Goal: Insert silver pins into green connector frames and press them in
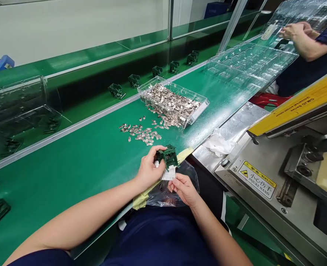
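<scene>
A dark green, open-framed plastic housing (171, 156) is held tilted over the near edge of the green table (69, 159). Against its lower side, a silvery, ribbed piece (168, 174) is held, partly covered by fingers.

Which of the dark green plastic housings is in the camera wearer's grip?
The dark green, open-framed plastic housing in the wearer's left hand. The similar housings beyond the long grey rail have no hand on them.

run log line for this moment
left hand: holding green part | right hand: at edge of silvery ridged piece | ahead: clear box with metal pieces
</scene>
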The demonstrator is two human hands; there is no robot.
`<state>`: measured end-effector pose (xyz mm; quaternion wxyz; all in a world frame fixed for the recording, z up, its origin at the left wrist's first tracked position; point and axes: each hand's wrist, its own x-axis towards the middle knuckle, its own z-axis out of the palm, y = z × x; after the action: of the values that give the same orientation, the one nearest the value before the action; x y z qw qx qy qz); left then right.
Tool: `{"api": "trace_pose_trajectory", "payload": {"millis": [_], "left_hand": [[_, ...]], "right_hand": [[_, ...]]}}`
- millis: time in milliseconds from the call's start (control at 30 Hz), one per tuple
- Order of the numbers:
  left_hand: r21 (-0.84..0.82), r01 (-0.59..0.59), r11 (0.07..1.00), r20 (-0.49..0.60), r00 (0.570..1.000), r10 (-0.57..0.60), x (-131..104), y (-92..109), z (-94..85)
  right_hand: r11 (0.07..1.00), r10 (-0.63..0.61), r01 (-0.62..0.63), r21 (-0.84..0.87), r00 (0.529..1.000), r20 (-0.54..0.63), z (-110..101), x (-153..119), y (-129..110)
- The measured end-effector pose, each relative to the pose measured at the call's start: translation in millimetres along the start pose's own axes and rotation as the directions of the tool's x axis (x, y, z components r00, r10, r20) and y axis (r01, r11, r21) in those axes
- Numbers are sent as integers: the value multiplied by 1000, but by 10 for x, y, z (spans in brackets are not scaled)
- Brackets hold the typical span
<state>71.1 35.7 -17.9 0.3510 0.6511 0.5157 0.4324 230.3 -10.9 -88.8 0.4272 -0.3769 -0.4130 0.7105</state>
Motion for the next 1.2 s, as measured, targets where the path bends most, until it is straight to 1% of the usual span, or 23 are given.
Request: {"api": "trace_pose_trajectory", "payload": {"millis": [67, 167, 267, 333, 433, 500, 533, 567, 633, 667, 700, 733, 800, 867, 933, 1033, 1067, 1133, 1200], "left_hand": [[8, 8, 1000, -3, 1000, -8, -1, 11, 2], [18, 28, 999, -12, 1000, -27, 2, 26, 7], [-12, 31, 999, -20, 999, -32, 11, 20, 16], [-42, 37, 998, -27, 999, -39, 23, 2, 20], [-109, 54, 993, -64, 996, -61, 41, -15, 14], [-190, 51, 980, -91, 993, -69, 37, 5, 2], [-234, 46, 971, -98, 993, -71, 24, 26, -5], [-274, 41, 961, -98, 993, -70, 2, 55, -12], [-328, 46, 944, -78, 994, -75, -64, 121, -23], [-340, 57, 939, -62, 995, -83, -104, 153, -27], [-346, 69, 936, -46, 995, -90, -144, 182, -31], [-345, 80, 935, -30, 995, -96, -182, 207, -34], [-347, 87, 934, -3, 996, -94, -242, 241, -39], [-380, 76, 922, 21, 997, -73, -279, 262, -45], [-438, 57, 897, 42, 998, -42, -301, 275, -49], [-495, 36, 868, 49, 999, -14, -322, 287, -48], [-503, 31, 864, 48, 999, -8, -328, 287, -46], [-513, 20, 858, 47, 999, 5, -340, 279, -38], [-519, 1, 854, 47, 998, 28, -353, 260, -27]], "right_hand": [[999, -14, 14, -46, 1000, -5, -30, 8, 38], [985, -10, 12, -170, 1000, 13, -115, 9, 64], [946, 16, -8, -325, 1000, 21, -187, -20, 60], [904, 6, -9, -428, 1000, -8, -203, -67, 36], [832, -62, 9, -555, 995, -77, -174, -186, -77], [788, -160, 38, -614, 976, -145, -112, -283, -230], [770, -230, 63, -635, 955, -184, -66, -327, -329], [755, -311, 96, -649, 923, -226, -11, -363, -438], [736, -459, 174, -655, 839, -293, 123, -394, -659], [734, -507, 211, -645, 802, -316, 196, -384, -756], [740, -536, 244, -627, 777, -331, 269, -358, -834], [747, -553, 275, -605, 761, -338, 340, -318, -891], [766, -561, 325, -554, 759, -330, 464, -218, -936], [774, -560, 346, -530, 765, -317, 561, -127, -914], [755, -568, 336, -564, 764, -306, 632, -73, -867], [697, -606, 312, -646, 738, -296, 696, -59, -818], [691, -611, 303, -656, 730, -306, 707, -64, -812], [718, -591, 283, -635, 731, -342, 718, -74, -807], [775, -544, 275, -569, 748, -380, 720, -79, -800]]}}
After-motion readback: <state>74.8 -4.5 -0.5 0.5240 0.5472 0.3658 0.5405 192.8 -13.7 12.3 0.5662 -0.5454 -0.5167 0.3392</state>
